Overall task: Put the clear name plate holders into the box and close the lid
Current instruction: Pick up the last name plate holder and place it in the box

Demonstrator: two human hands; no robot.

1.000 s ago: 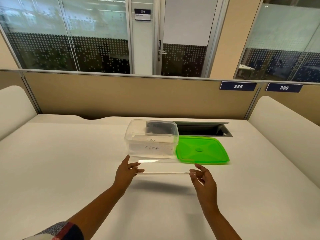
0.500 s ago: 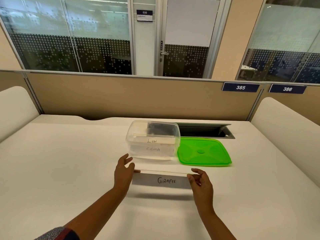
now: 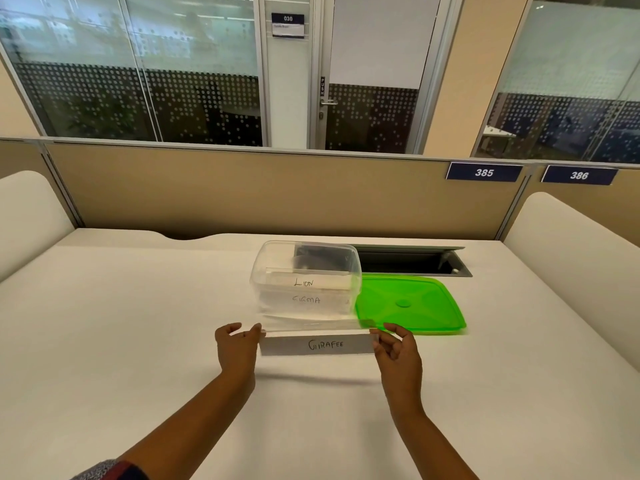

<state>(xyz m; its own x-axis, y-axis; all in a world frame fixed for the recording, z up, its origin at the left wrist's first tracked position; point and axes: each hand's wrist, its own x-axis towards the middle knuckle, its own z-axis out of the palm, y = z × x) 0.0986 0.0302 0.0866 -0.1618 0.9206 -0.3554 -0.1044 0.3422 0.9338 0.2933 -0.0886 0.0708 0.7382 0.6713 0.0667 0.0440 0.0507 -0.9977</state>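
Near the middle of the desk point(image 3: 104, 341), two hands hold a clear name plate holder above the surface.

The left hand point(image 3: 235, 348) pinches the left end of the name plate holder point(image 3: 317, 344) and the right hand point(image 3: 398, 355) pinches the right end; the card inside reads "GIRAFEE". Its shadow lies on the desk below it. Just behind it, toward the far edge, stands the clear box point(image 3: 306, 282), open, with holders marked "LION" and "SIGMA" inside. The green lid point(image 3: 412, 303) lies flat on the desk, touching the right side of the box. A cable slot point(image 3: 412, 261) is open behind the lid.
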